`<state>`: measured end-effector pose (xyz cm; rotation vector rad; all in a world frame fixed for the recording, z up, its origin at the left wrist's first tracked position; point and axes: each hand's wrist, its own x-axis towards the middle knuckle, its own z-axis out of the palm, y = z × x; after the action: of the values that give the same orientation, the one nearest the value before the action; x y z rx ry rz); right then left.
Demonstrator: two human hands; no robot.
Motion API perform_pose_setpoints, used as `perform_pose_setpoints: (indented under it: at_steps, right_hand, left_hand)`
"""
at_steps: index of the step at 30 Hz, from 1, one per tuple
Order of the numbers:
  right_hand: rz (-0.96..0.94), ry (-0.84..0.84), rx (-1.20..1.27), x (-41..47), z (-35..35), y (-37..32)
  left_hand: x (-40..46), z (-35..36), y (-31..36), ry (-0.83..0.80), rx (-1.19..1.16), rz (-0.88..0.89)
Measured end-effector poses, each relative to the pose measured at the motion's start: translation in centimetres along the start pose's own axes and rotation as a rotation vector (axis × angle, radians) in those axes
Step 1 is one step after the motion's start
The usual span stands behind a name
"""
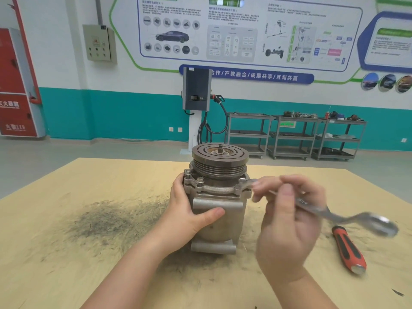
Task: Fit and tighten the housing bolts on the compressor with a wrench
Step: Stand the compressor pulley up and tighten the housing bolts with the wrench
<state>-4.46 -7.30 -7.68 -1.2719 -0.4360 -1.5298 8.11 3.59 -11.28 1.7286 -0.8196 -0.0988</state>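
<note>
the compressor (219, 197) stands upright, pulley up, mid worktop (66, 253). the left hand (189, 210) grips its housing. the right hand (287, 221) pinches a wrench (334, 214), its head on a flange bolt (238, 187). a red-handled tool (349, 249) lies near, right.

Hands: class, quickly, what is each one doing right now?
Left hand: grips the compressor body.
Right hand: holds the wrench, whose head is at a bolt.

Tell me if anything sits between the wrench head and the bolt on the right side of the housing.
Nothing visible does. The wrench, held by the right hand, already has its head at the right-side bolt, while the left hand steadies the compressor.
</note>
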Motion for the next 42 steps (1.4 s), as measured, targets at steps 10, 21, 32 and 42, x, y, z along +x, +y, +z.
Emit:
perform_pose_setpoints:
  at_steps: [10, 21, 32, 42]
  right_hand:
    - [0.536, 0.340, 0.367, 2.4, -1.3, 0.3]
    - [0.725, 0.298, 0.420, 3.5, -2.5, 1.1]
    - [0.644, 0.141, 0.342, 3.9, -2.5, 0.8]
    - [0.536, 0.375, 0.379, 2.1, -1.3, 1.1]
  left_hand:
    - [-0.3, 0.0, 0.4, -0.019, 0.000, -0.018]
    - [-0.4, -0.2, 0.5, -0.026, 0.031, -0.037]
    - [-0.3, -0.2, 0.5, -0.022, 0.070, -0.041]
    - [-0.4, -0.2, 0.6, -0.020, 0.074, -0.040]
